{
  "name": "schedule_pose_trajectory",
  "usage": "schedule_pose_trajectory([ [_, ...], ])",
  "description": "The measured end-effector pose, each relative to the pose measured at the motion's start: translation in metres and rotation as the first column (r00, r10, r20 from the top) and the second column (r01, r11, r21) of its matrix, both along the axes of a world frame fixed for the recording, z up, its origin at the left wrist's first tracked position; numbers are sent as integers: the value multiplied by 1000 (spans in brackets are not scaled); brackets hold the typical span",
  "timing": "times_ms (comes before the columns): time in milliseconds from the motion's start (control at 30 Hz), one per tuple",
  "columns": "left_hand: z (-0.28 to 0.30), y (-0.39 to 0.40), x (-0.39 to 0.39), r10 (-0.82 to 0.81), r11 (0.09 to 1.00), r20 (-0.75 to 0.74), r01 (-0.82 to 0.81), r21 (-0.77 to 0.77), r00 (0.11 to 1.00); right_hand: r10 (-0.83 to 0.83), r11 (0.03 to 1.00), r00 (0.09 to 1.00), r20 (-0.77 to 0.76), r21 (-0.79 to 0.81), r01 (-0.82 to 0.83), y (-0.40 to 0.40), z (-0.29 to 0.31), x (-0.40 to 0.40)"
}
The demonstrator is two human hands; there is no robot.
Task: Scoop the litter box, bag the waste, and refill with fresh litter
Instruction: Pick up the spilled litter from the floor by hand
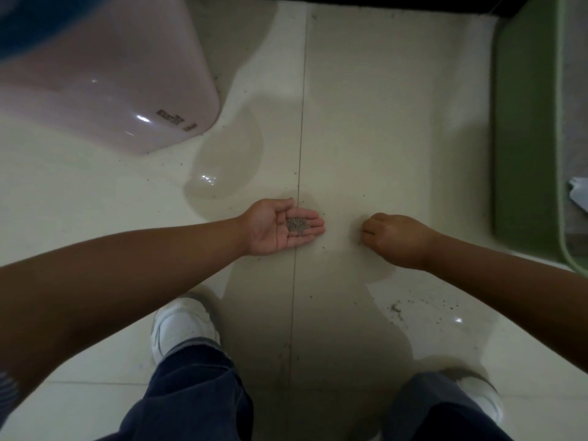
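My left hand (280,226) lies palm up just above the pale floor tiles, cupped, with a small heap of grey litter grains (296,224) on its fingers. My right hand (394,238) is a short way to its right, knuckles up, fingertips curled down onto the floor; whether it pinches any grains is hidden. Loose litter grains (397,310) are scattered on the floor near my right knee. The green litter box (525,138) stands at the right edge, with grey litter and a white scrap (579,194) inside.
A pink plastic bin (111,81) with a blue bag in it stands at the upper left. A tile joint (300,122) runs up the middle of the floor. My white shoes (183,326) and dark trouser legs fill the bottom.
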State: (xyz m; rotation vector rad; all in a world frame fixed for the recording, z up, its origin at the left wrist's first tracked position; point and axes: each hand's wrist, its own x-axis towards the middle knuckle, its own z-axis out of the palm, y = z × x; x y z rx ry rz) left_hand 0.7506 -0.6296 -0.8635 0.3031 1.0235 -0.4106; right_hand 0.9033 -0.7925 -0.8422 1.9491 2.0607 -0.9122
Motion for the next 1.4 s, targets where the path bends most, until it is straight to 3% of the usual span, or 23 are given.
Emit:
schedule_pose_trajectory([
  [67,2,0,0,1,1000,-7,-1,14,1000,-83,995,994,-71,-68,78,-3,-12,0],
  [167,7,0,1,-8,999,-36,9,43,999,-189,980,982,-17,52,190,-1,-2,-13],
  [200,9,0,1,-5,999,-46,8,50,999,-368,925,928,-58,76,372,3,1,-16],
  [267,10,-1,2,10,999,-49,-7,52,999,-669,729,732,-126,83,680,13,10,-23],
  [333,8,-1,1,23,998,-48,-20,55,999,-770,579,546,-330,1,816,25,19,-36],
  [400,6,-1,1,4,999,-25,-3,54,1000,-757,569,473,-451,-100,816,37,31,-51],
  [467,6,-2,1,17,999,-22,-16,42,1000,-727,614,518,-450,-88,785,38,35,-54],
  [633,9,-2,2,33,998,-30,-31,54,999,-695,701,697,-178,53,712,4,18,-18],
  [733,1,-1,0,27,999,1,-27,40,1000,-489,860,870,-60,138,492,-19,8,-10],
  [800,0,-2,0,24,999,12,-24,34,1000,-390,910,920,-41,135,392,-28,0,-8],
  [967,0,-2,0,13,999,25,-14,31,1000,-317,934,947,-47,160,320,-28,-11,-12],
  [1067,0,-2,1,8,999,22,-9,36,1000,-367,926,930,-13,89,366,-20,-10,-6],
  [1167,1,-2,0,12,1000,15,-12,25,1000,-288,958,951,-117,-41,285,-16,-7,-2],
  [1333,2,-2,1,1,1000,9,-1,22,1000,-123,992,992,16,-4,123,-14,-7,2],
  [1400,2,-2,2,2,1000,7,-2,24,1000,-87,993,995,49,81,83,-13,-7,2],
])
